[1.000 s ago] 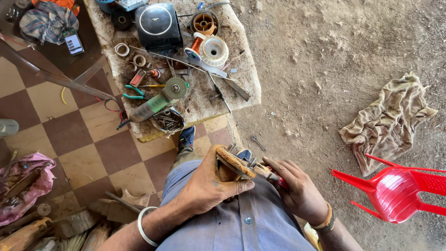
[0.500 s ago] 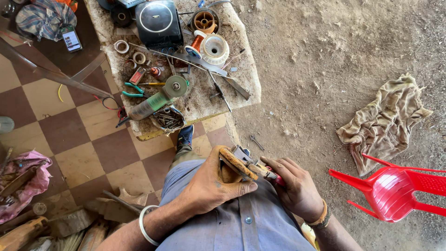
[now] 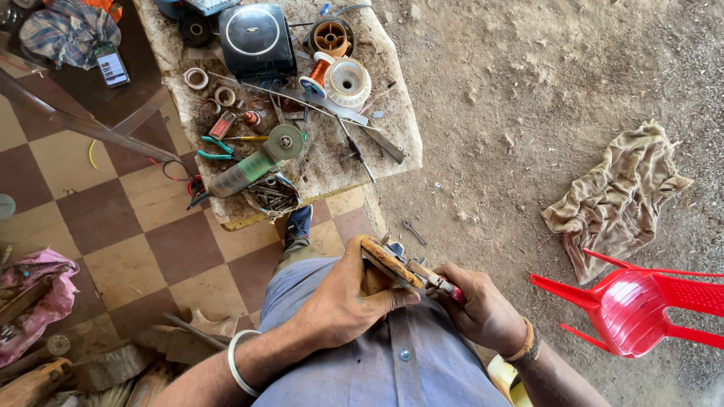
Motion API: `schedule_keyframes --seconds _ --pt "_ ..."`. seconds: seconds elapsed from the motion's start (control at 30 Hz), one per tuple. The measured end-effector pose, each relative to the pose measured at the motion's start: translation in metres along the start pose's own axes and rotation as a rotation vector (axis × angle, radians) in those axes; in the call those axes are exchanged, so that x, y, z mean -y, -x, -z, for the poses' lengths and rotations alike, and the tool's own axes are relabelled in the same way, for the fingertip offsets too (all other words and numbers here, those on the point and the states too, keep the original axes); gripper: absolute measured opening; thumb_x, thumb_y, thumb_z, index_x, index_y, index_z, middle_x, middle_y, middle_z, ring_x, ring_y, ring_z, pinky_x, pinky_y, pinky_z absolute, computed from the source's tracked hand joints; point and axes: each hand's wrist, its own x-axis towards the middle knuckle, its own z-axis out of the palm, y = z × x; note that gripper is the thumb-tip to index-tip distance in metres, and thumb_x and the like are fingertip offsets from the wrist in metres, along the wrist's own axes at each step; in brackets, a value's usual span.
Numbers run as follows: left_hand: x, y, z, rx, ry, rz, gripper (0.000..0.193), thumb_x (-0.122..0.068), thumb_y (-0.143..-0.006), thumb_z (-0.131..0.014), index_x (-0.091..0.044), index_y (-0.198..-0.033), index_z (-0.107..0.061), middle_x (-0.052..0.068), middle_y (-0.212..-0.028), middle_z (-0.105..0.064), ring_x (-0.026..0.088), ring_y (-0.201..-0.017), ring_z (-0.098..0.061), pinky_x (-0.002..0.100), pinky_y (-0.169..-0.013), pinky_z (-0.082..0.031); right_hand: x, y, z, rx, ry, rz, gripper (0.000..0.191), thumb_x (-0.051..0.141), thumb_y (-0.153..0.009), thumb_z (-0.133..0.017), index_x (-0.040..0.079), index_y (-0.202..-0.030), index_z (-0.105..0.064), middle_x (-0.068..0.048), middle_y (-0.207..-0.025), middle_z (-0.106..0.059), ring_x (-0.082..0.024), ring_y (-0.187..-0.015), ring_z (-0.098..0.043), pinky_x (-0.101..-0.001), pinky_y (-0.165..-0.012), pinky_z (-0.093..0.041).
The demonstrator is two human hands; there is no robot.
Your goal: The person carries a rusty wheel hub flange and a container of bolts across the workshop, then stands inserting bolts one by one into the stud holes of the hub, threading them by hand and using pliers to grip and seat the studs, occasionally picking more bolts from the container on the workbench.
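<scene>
Centrally, over the lap: one wooden block (image 3: 386, 265), tan with a darker worn edge, gripped in the left hand (image 3: 343, 301), whose fingers are closed around it from below and whose thumb lies across its side. A slim metal tool with a red handle (image 3: 441, 285) touches the block's right end; the right hand (image 3: 483, 313) is closed around the handle. Both hands rest above the blue-grey shirt (image 3: 385, 369); the left wrist carries a white bangle (image 3: 235, 363), the right a brown band (image 3: 524, 348).

Ahead of the knees, low bench (image 3: 392, 128), rough stone top, holding:
- angle grinder (image 3: 253, 167), green body, disc upward;
- green-handled pliers (image 3: 219, 147);
- heap of screws (image 3: 273, 197) at the near edge;
- white spool (image 3: 347, 81) with copper wire;
- black box-like device (image 3: 256, 39);
- long metal strip (image 3: 317, 102) lying across the middle.

Floor, left: checkered tiles (image 3: 98, 226), phone (image 3: 111, 65), bundled cloth (image 3: 68, 26), pink bag (image 3: 34, 294).

Ground, right: bare dirt, crumpled beige rag (image 3: 618, 200), red plastic chair (image 3: 641, 301) on its side, small spanner (image 3: 413, 231) just beside the bench corner.
</scene>
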Motion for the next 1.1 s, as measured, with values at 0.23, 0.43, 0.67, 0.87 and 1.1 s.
schedule_keyframes --seconds 0.23,0.43,0.67,0.87,1.1 --pt "0.009 0.002 0.002 -0.169 -0.615 -0.275 0.084 -0.013 -0.082 -0.079 0.014 -0.135 -0.02 0.013 -0.096 -0.079 0.036 -0.088 -0.074 0.042 -0.071 -0.058 0.013 0.011 -0.008 -0.019 0.077 -0.216 0.012 0.004 -0.086 -0.062 0.005 -0.098 -0.062 -0.021 -0.075 -0.068 -0.041 -0.074 -0.067 -0.0446 -0.062 -0.052" --pt "0.012 -0.005 0.008 -0.092 -0.506 -0.25 0.074 -0.015 -0.086 -0.08 0.011 -0.128 -0.024 0.011 -0.097 -0.078 0.032 -0.089 -0.076 0.039 -0.074 -0.059 0.027 0.02 -0.001 -0.011 0.206 -0.278 0.02 0.005 -0.083 -0.065 0.005 -0.103 -0.062 -0.021 -0.081 -0.068 -0.042 -0.081 -0.066 -0.0474 -0.069 -0.051" --pt "0.001 -0.001 0.013 0.114 -0.006 -0.042 0.061 -0.01 -0.086 -0.084 0.004 -0.13 -0.044 0.011 -0.109 -0.072 0.015 -0.102 -0.066 0.032 -0.089 -0.056 0.017 0.006 0.01 -0.025 0.114 0.007 0.037 0.0 -0.077 -0.063 0.005 -0.114 -0.061 -0.015 -0.088 -0.068 -0.038 -0.082 -0.067 -0.0446 -0.071 -0.054" --pt "-0.001 -0.003 -0.001 -0.108 -0.374 -0.255 0.074 -0.012 -0.083 -0.082 0.008 -0.131 -0.028 0.012 -0.1 -0.077 0.025 -0.093 -0.077 0.036 -0.079 -0.06 0.015 0.009 0.006 -0.02 0.175 -0.14 0.027 0.002 -0.077 -0.067 0.006 -0.103 -0.061 -0.016 -0.08 -0.067 -0.039 -0.077 -0.068 -0.0469 -0.066 -0.053" --pt "0.001 -0.005 -0.001 -0.129 -0.428 -0.281 0.077 -0.009 -0.085 -0.08 0.007 -0.138 -0.026 0.013 -0.099 -0.077 0.028 -0.092 -0.078 0.035 -0.079 -0.059 0.021 0.011 0.013 -0.058 0.197 -0.143 0.031 0.001 -0.074 -0.068 0.005 -0.104 -0.06 -0.016 -0.082 -0.067 -0.04 -0.078 -0.067 -0.0484 -0.066 -0.052"
